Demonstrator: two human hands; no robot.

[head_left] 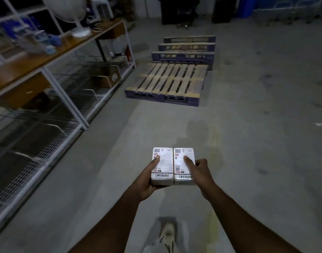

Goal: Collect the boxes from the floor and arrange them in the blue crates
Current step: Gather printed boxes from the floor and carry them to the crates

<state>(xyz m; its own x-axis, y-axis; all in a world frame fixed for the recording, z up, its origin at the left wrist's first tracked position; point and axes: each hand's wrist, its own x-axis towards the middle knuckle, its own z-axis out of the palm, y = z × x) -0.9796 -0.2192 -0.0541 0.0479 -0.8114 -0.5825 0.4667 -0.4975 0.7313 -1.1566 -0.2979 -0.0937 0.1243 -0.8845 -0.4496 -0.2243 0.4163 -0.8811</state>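
Note:
Two white printed boxes are carried side by side in front of me, above the grey floor. My left hand point(147, 178) grips the left box point(164, 164) from below, thumb on its top face. My right hand point(199, 170) holds the right box point(182, 162), index finger lying on its label. Both boxes show barcodes and dark lettering on their near ends. Blue crate-like shapes point(247, 10) appear blurred at the far right wall; I cannot tell them clearly.
A wooden pallet point(167, 83) with blue edges lies flat ahead, with more pallets point(185, 46) behind it. White wire shelving point(52, 106) with a wooden bench top runs along the left. My shoe point(167, 234) is on the concrete floor point(256, 134) below.

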